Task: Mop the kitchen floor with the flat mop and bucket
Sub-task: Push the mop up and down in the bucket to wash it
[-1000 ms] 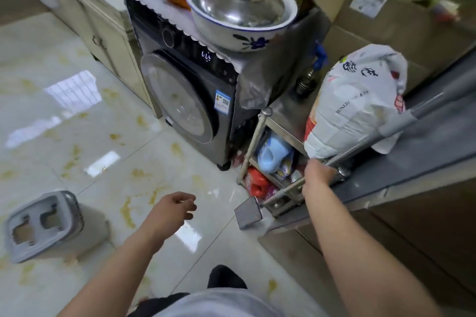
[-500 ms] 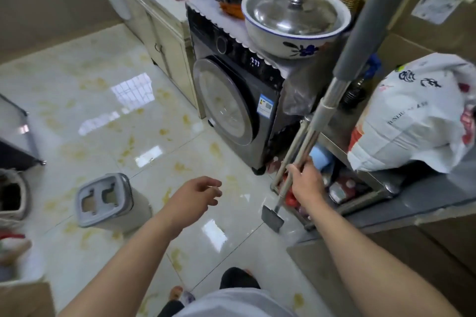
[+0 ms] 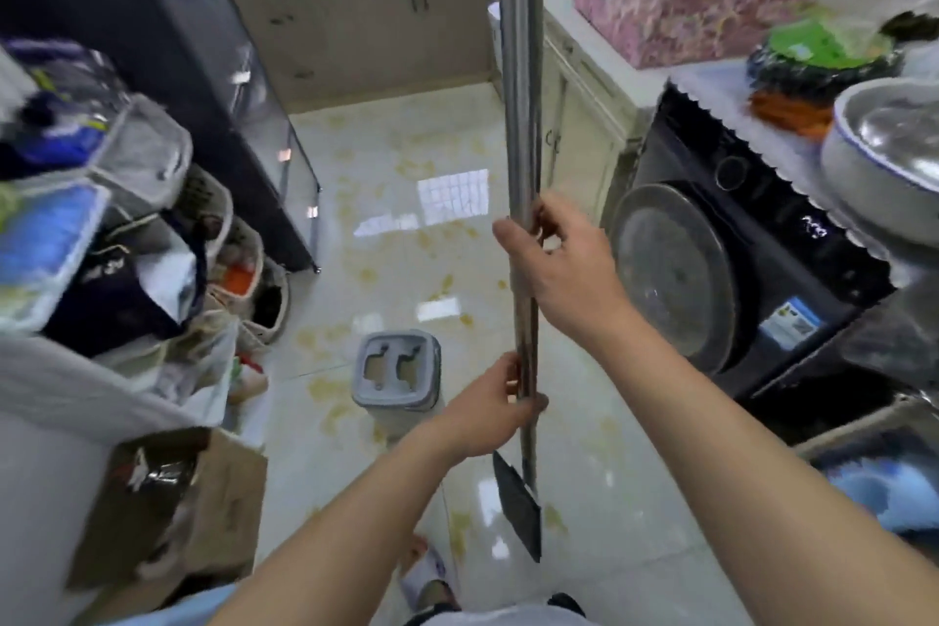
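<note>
The flat mop's metal pole [image 3: 519, 117] stands nearly upright in front of me, running out of the top of the view. Its dark flat head [image 3: 518, 506] hangs edge-on just above the glossy tiled floor [image 3: 386, 198]. My right hand [image 3: 564, 269] grips the pole at mid height. My left hand [image 3: 495, 404] grips it lower down, just above the head. The grey and white mop bucket [image 3: 399, 374] with its slotted lid stands on the floor just left of the mop and a little beyond it.
A dark front-loading washing machine [image 3: 711, 280] stands at the right, with a lidded bowl [image 3: 894, 158] and bags on top. Stacked baskets and boxes [image 3: 152, 239] crowd the left, with a cardboard box [image 3: 173, 508] near my feet. Cabinets [image 3: 366, 36] close the far end.
The view swung left from the washing machine toward the open floor. My right hand carried the mop upright to the middle, and my left hand, free before, has taken hold of the pole.
</note>
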Demonstrator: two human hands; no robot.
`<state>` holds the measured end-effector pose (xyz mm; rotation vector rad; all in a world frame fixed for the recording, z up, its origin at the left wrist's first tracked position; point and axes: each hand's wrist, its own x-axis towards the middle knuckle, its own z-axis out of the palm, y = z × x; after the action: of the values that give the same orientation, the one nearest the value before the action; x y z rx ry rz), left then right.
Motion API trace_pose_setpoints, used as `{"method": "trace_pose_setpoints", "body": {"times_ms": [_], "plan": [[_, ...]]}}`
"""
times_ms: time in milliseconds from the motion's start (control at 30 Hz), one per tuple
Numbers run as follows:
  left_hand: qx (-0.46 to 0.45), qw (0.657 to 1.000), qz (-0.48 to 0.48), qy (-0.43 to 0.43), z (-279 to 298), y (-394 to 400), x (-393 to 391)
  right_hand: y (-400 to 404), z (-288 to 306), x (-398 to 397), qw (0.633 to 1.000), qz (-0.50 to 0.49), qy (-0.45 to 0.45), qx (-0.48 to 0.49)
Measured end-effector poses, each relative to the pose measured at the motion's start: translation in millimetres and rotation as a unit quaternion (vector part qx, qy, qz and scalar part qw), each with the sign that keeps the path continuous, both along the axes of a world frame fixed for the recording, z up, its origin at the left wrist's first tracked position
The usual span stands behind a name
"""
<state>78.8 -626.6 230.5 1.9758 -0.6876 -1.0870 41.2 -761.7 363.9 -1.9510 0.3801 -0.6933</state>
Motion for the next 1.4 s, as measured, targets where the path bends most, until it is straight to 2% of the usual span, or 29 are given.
{"method": "trace_pose_setpoints", "body": {"times_ms": [100,233,367,600,733,833,967,1033,1133,1200,1300,1400], "plan": [[-0.026,0.994,0.025,-0.102,15,21,75,38,35,71,0.999,0.009,-0.035,0.025],[-0.027,0.991,-0.022,-0.132,46,45,161,66,59,136,0.991,0.083,-0.037,0.099],[-0.047,0.987,-0.008,-0.153,61,55,220,78,71,182,0.992,0.092,-0.044,0.076],[-0.055,0.987,-0.041,-0.148,61,39,267,69,70,230,0.989,0.085,-0.08,0.095],[-0.059,0.976,-0.042,-0.207,83,21,287,49,90,257,0.975,0.123,-0.141,0.116],[-0.021,0.957,0.02,-0.288,104,6,306,29,106,280,0.969,0.135,-0.163,0.125],[0.097,0.889,0.136,-0.426,100,-11,307,14,99,299,0.967,0.155,-0.148,0.135],[0.112,0.867,0.191,-0.446,89,-18,301,8,93,307,0.961,0.165,-0.138,0.171],[0.074,0.865,0.246,-0.432,84,-22,298,6,93,315,0.952,0.193,-0.128,0.2],[0.053,0.889,0.263,-0.37,85,-22,300,9,90,321,0.947,0.208,-0.126,0.209],[0.075,0.923,0.236,-0.296,86,-18,311,15,76,326,0.949,0.213,-0.096,0.213],[0.079,0.943,0.192,-0.26,78,-13,320,19,56,328,0.957,0.192,-0.047,0.212]]}}
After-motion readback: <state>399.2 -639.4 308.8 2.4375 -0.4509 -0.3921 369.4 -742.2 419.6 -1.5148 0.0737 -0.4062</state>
